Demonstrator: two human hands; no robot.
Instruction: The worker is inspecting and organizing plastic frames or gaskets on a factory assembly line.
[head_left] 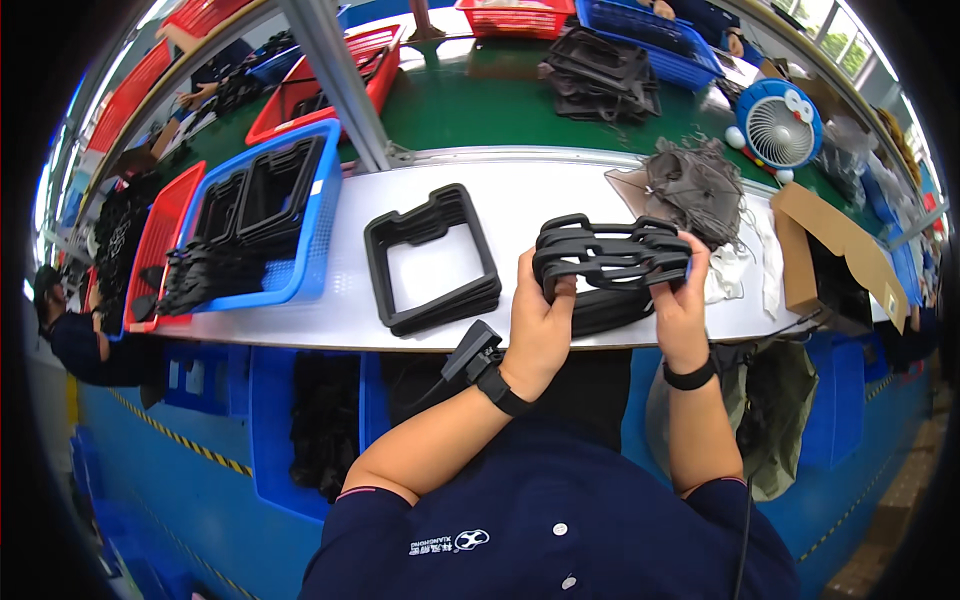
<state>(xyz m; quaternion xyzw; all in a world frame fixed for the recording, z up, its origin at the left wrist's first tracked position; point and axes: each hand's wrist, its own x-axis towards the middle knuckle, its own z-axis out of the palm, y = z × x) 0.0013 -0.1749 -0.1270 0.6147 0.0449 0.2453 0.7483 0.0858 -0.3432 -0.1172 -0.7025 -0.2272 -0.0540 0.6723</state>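
My left hand and my right hand grip a stack of black plastic frames between them, one at each end. Thumbs rest on the near side, and the stack is lifted over the white table's front edge. Just beneath it show more black frame pieces; whether they lie on the table or belong to the held stack, I cannot tell. To the left of my hands, a neat pile of black rectangular frames, notched along one edge, lies on the white table.
At left stand a blue basket with black frames and a red basket. A tangled grey heap, a cardboard box and a blue fan sit right. A metal post rises behind. Co-workers' hands show at far benches.
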